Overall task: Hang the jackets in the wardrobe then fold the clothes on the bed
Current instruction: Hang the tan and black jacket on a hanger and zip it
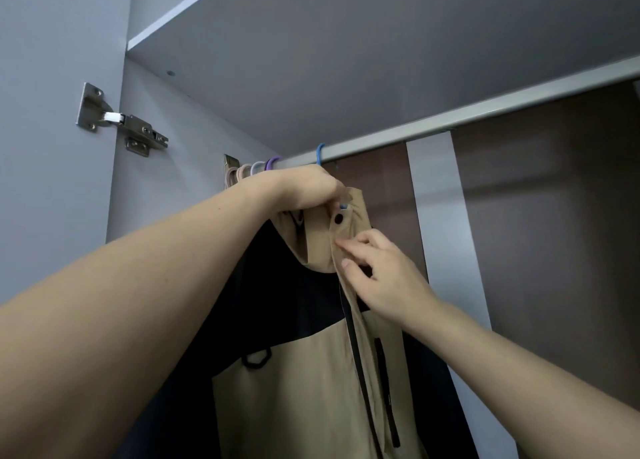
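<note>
A tan and navy jacket point(304, 382) hangs inside the wardrobe from a blue hanger point(320, 152) hooked over the grey rail point(467, 116). My left hand point(308, 188) grips the top of the tan collar just below the rail. My right hand point(377, 275) pinches the front placket a little lower, beside a black snap button point(338, 218). The hanger's body is hidden by the jacket and my left hand.
Several pastel hangers point(256, 169) bunch at the rail's left end. A metal door hinge point(121, 123) sits on the left wall. A shelf point(311, 43) spans overhead. The rail to the right of the jacket carries nothing.
</note>
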A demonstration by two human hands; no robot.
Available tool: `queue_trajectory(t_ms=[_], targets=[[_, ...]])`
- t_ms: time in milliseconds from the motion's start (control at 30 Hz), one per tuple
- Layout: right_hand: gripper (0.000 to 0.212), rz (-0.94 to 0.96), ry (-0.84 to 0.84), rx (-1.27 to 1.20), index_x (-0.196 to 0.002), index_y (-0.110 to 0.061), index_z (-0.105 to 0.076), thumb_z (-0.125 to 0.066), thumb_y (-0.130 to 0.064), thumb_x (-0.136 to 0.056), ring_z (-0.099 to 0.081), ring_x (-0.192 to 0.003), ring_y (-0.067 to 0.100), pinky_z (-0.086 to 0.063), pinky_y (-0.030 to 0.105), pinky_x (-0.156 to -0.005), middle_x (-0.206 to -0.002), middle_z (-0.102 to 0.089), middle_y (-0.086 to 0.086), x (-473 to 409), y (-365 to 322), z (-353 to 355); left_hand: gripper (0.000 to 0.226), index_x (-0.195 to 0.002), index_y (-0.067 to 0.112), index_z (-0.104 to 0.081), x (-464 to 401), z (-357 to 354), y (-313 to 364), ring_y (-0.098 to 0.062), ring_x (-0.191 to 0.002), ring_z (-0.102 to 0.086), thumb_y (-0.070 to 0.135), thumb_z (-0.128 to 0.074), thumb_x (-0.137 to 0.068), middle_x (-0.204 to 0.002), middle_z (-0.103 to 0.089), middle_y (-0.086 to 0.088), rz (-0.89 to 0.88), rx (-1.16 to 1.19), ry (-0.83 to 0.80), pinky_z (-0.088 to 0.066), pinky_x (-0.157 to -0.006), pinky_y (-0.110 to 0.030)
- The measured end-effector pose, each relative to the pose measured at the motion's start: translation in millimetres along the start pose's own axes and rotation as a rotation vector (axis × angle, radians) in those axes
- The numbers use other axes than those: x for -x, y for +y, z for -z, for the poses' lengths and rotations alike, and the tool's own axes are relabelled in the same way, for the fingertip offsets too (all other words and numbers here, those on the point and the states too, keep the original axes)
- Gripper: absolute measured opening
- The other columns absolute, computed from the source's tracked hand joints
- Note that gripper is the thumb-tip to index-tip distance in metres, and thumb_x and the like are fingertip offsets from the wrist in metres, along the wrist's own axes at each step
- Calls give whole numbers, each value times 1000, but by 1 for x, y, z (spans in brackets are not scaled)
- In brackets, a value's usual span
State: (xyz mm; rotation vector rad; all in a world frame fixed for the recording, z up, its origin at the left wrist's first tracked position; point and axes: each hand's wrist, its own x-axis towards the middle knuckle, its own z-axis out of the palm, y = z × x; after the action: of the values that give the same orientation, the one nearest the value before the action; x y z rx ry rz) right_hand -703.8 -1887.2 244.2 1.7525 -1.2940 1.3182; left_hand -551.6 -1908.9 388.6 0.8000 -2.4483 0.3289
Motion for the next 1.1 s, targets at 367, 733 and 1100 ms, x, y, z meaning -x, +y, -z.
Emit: queue_trajectory(t_ms=[367,733,1100], targets=[[41,-25,-77,84,-136,-28,-50,-48,-30,-95,-47,-102,7,-40,22,-77,-121,-44,-15,15,15,-5,27,-110,9,-63,-6,-13,15,-25,-92,-63,28,-58,-92,-94,-63,-4,180,-256,-10,-53,-84,-37],[46,-132,-124,170,-137,-22,-43,-48,-34,-92,-51,-98,18,-33,28,-78,-132,-40,-4,11,17,-11,23,-81,15,-47,-11,-18,29,-28,-111,-57,29,-41,-97,-84,-51,-1,274,-528,-114,-38,-107,-50],[48,-191,-146,146,-139,-23,-38,-45,-35,-94,-47,-124,22,-42,37,-94,-137,-40,-1,28,17,-23,19,-74,20,-51,1,-49,19,-19,-78,-39,28,-39,-86,-75,-50,1,130,-416,298,-15,-91,-48]])
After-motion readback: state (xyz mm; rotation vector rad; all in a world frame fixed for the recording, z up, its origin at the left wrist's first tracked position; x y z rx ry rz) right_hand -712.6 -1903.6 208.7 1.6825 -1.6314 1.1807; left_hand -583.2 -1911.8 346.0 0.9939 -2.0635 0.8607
